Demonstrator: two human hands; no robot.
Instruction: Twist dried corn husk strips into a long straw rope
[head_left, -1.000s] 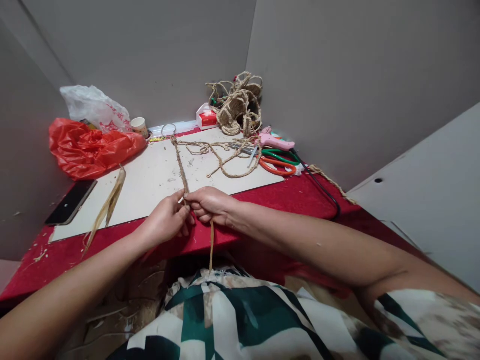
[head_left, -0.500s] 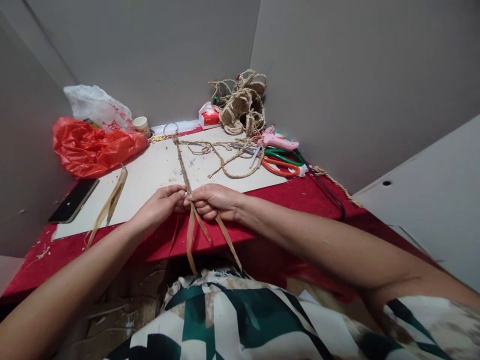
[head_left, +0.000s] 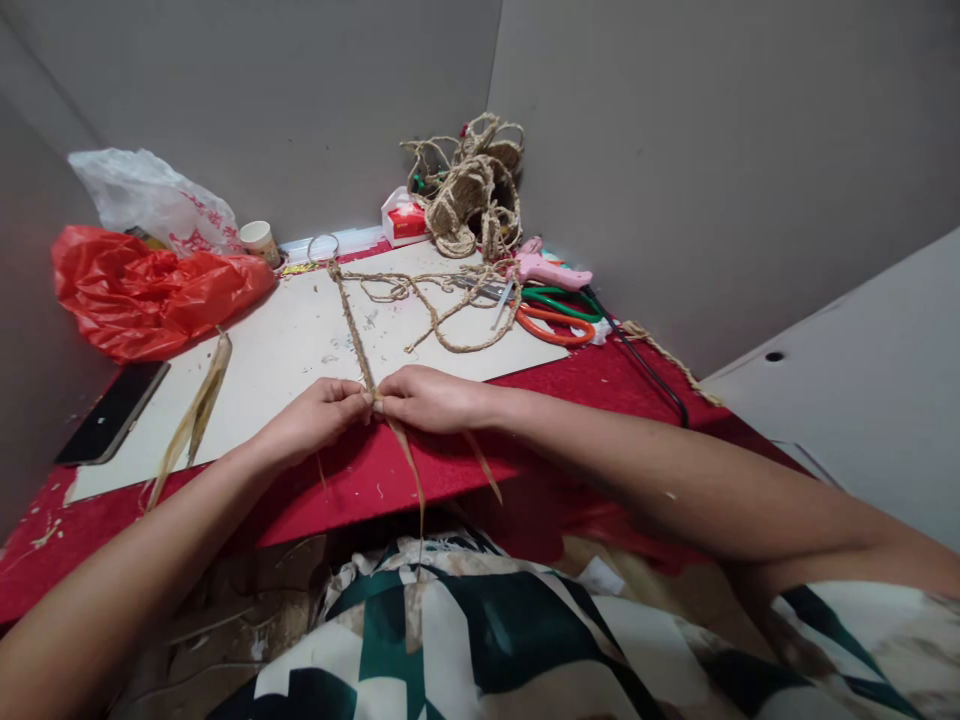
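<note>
A braided straw cord [head_left: 351, 325] runs from a metal ring [head_left: 324, 248] on the white board down to my two hands, which nearly touch at its near end. My left hand [head_left: 330, 412] pinches the cord's end from the left, thumb and forefinger together. From the right, my right hand [head_left: 420, 398] pinches the same spot with its fingers curled. Loose straw strands [head_left: 411, 465] hang below the hands over the table's edge; one comes out beneath my right hand. The exact crossing of the strands is hidden by the fingertips.
White board [head_left: 277, 350] lies on a red cloth [head_left: 360, 490]. Left are a phone [head_left: 112, 412], red bag [head_left: 157, 295] and straw bundle [head_left: 202, 400]. Behind are a paper cup [head_left: 259, 240], tissue pack [head_left: 405, 218] and coiled cords [head_left: 472, 200]. Scissors [head_left: 559, 325] and a pink glue gun [head_left: 547, 268] lie right.
The view has shifted slightly, with the table items now further left. My right hand's fingers have changed their hold at the cord's end, and the hanging strands have changed position, with fewer showing between the hands.
</note>
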